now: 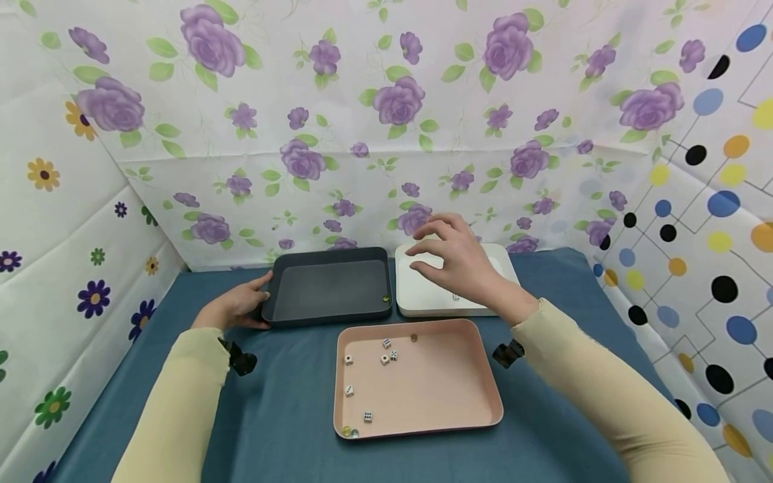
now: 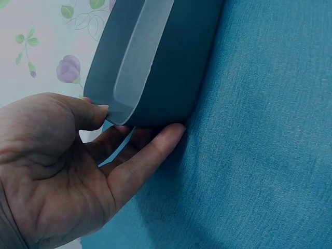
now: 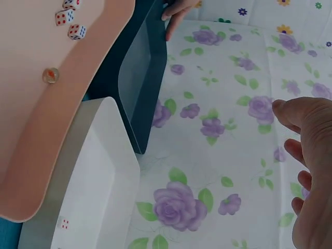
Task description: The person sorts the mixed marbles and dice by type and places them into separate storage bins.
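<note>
At the left end of the dark grey tray (image 1: 326,285), my left hand (image 1: 238,305) grips the corner. In the left wrist view its thumb lies on the rim and the fingers (image 2: 148,158) touch the outer wall. A small yellow-green marble (image 1: 386,298) sits in that tray's right front corner. My right hand (image 1: 455,258) is raised over the white tray (image 1: 417,285), fingers spread and loosely bent, with nothing in it. One white die (image 3: 64,223) lies in the white tray; the hand and forearm hide part of this tray in the head view.
Nearer to me stands a pink tray (image 1: 435,386) with several dice, such as one die (image 1: 368,416) near its front. It also holds a brownish marble (image 1: 413,338) and two marbles in the front left corner. Blue cloth (image 1: 290,402) covers the table; a flowered sheet (image 1: 350,188) hangs behind.
</note>
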`<state>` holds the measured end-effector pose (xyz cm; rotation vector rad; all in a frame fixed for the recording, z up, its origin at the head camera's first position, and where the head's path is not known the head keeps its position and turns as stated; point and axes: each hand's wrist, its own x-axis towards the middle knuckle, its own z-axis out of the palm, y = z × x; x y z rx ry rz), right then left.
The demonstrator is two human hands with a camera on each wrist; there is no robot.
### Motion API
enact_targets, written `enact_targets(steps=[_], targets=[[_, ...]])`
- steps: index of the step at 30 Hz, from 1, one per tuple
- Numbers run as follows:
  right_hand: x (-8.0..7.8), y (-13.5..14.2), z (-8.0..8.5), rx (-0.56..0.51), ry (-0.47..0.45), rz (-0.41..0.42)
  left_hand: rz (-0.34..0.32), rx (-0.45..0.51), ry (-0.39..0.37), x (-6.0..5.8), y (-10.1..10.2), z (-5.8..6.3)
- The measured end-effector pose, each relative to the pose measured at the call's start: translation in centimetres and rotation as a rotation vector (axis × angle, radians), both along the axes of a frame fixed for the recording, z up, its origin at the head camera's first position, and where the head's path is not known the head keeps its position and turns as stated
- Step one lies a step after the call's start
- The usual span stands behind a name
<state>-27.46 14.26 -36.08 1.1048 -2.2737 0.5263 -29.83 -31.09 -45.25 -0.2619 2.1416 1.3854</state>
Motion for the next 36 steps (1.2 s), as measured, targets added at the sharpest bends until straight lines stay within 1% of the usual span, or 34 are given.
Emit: enact_targets(steps=[4,9,15,20,28,32,36], targets=[[0.5,0.1,-0.3,0.009,0.009,0.024,0.004,-0.001,-0.001,0.0,0.0,0.0],[1.3,-0.2,-0.7,0.021,0.029,0.078,0.008,0.0,-0.001,0.0,0.0,0.1],[2.4,-1.2,-1.6,0.058,-0.009,0.129,0.005,-0.002,-0.001,-0.1,0.1,0.2],[3.6,-2.5,-2.4,0.106,-0.032,0.185,0.003,-0.008,0.0,0.0,0.1,0.1],[5.2,-4.1,-4.2,0.141,-0.025,0.296,0.009,-0.008,-0.002,-0.1,0.2,0.0],[5.8,-4.6,-4.7,0.154,-0.031,0.321,0.009,-0.009,0.001,-0.1,0.2,0.0],[6.3,-4.9,-5.0,0.203,-0.064,0.312,0.009,-0.01,0.003,0.0,0.2,0.1]])
